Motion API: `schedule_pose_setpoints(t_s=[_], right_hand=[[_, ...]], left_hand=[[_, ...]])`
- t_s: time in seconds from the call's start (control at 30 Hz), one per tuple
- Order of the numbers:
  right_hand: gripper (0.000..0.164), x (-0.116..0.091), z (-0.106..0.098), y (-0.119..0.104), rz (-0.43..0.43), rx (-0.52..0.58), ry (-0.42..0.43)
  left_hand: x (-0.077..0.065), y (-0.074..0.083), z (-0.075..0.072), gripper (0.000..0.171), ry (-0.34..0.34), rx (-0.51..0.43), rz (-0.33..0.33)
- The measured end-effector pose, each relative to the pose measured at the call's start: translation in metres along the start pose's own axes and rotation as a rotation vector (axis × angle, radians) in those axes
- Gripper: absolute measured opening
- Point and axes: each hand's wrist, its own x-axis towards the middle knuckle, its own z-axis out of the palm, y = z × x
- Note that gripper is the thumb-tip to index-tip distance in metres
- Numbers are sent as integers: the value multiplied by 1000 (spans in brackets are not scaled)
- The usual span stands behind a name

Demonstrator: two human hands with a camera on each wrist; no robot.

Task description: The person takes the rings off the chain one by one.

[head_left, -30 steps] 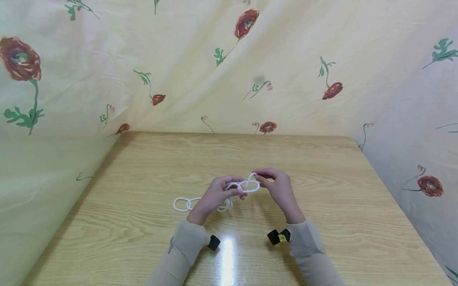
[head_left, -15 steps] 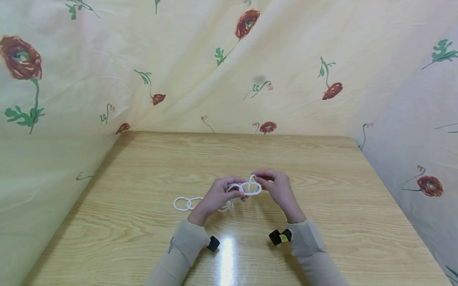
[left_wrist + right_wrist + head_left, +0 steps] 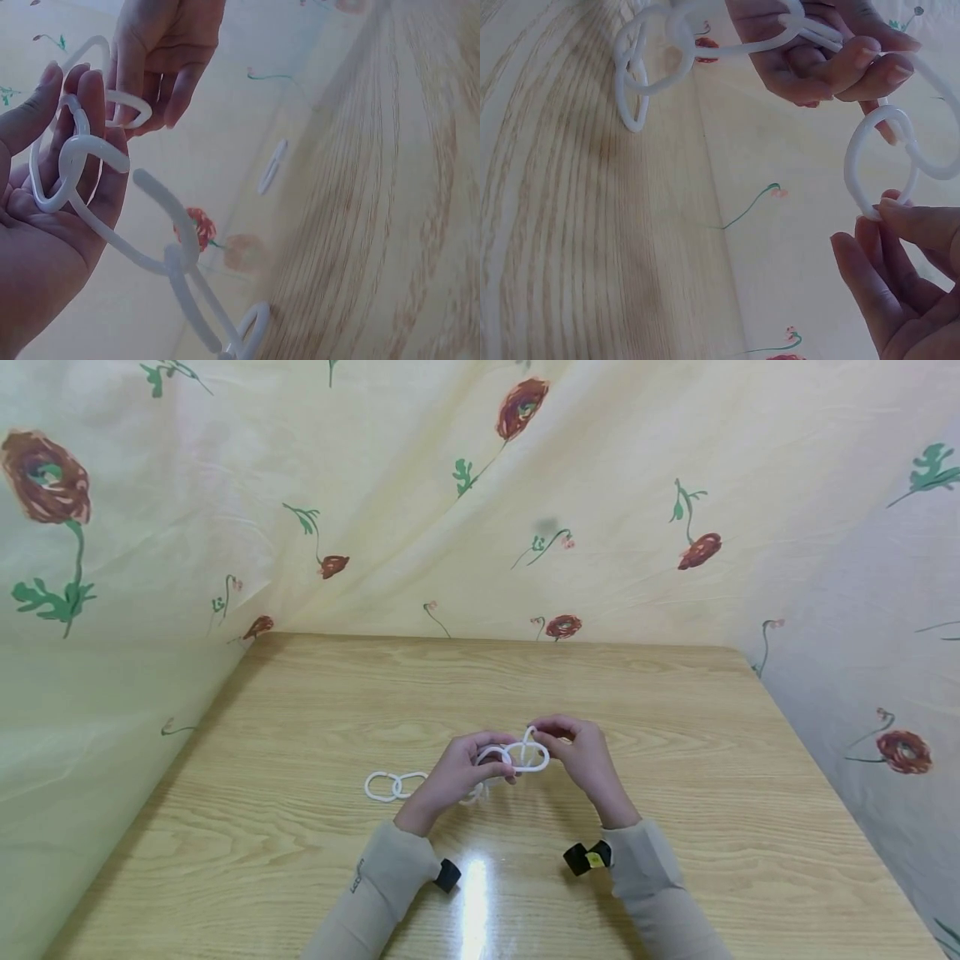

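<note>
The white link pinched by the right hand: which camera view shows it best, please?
The right wrist view: the white link looks largest there, most of its loop showing, one end in the right hand. The head view shows it small; the left wrist view shows only part of it.

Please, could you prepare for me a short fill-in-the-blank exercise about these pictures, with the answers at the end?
1. The chain link that the right hand pinches is ____ in colour.
2. The cloth behind the table is patterned with red ____ on stems.
3. The interlocked links on the table lie nearer to the left hand than to the ____ hand.

Missing words: white; flowers; right.
</note>
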Motion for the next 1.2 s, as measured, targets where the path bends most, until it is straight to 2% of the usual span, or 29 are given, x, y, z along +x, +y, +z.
schedule_pose_setpoints(t_s=[0.2, 0.5, 0.8, 1.2], right_hand=[[19, 0, 1, 3, -56, 30, 37], [15, 0, 1, 10, -215, -131, 72], [14, -2, 2, 10, -314, -155, 90], [17, -3, 5, 20, -467, -150, 161]], left_hand=[[1, -2, 1, 40, 16, -7, -40], [1, -2, 4, 35, 15, -7, -68], [-1, 0, 4, 38, 7, -26, -122], [-2, 3, 4, 39, -17, -54, -148]])
